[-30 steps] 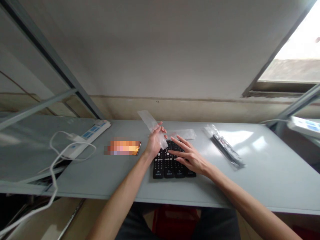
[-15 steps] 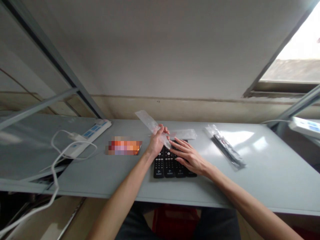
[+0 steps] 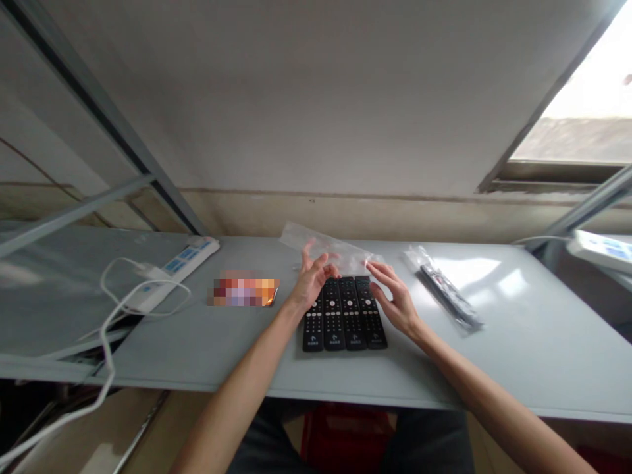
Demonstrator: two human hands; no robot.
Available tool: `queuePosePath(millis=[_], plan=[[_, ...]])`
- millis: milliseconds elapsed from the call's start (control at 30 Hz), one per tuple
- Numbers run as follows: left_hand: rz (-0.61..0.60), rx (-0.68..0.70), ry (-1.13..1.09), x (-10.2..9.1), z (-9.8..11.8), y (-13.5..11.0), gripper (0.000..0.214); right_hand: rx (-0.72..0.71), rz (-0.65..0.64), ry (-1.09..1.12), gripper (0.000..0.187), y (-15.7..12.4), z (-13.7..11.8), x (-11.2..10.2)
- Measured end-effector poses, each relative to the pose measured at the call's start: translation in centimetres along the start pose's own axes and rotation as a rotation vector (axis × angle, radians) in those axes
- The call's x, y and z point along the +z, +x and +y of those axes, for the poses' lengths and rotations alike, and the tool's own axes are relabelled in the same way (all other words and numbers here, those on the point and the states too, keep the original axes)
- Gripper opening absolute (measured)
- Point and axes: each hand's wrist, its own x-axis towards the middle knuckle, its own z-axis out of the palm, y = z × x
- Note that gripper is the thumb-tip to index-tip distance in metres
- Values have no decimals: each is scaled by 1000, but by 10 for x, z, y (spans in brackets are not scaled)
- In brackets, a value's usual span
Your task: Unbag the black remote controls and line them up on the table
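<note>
Four black remote controls (image 3: 334, 324) lie side by side, buttons up, in front of me. Just beyond their far ends a clear plastic sleeve (image 3: 340, 249) stretches sideways. My left hand (image 3: 312, 280) is at the sleeve's left part, over the top of the leftmost remote, with its fingers apart and partly bent. At the sleeve's right end, the fingertips of my right hand (image 3: 395, 296) touch or nearly touch the plastic. Its thumb stands off from the fingers, beside the rightmost remote. Another sleeve seems to lie underneath, but the overlap is hard to make out.
A bagged remote control (image 3: 450, 296) lies to the right on the grey table (image 3: 513, 355). On the left are a phone-like item with a blurred screen (image 3: 247, 291) and a white power strip (image 3: 172, 273) with a looping cable (image 3: 109, 349). A second power strip (image 3: 605, 250) sits far right.
The plastic sleeve has swung from a diagonal in my left hand to lying across, beyond the remotes. The left fingers have loosened; my right hand has moved right, uncovering the remotes.
</note>
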Motion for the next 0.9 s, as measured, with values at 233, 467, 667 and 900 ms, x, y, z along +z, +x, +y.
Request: queuePosePath(millis=[233,467,667,900], plan=[[-87,-45,33,-1,1,-2,108,-40,222,-91,44,2,8,5],[-200,-15,19,-3,-1,-2,126,-47,285,-114,33,4,9,0],[-117,22,70,-3,-2,-1,129,-57,231,-119,17,4,2,-1],[286,562,784,-10,-3,6,128,34,305,-184,7,5,-2,-4]])
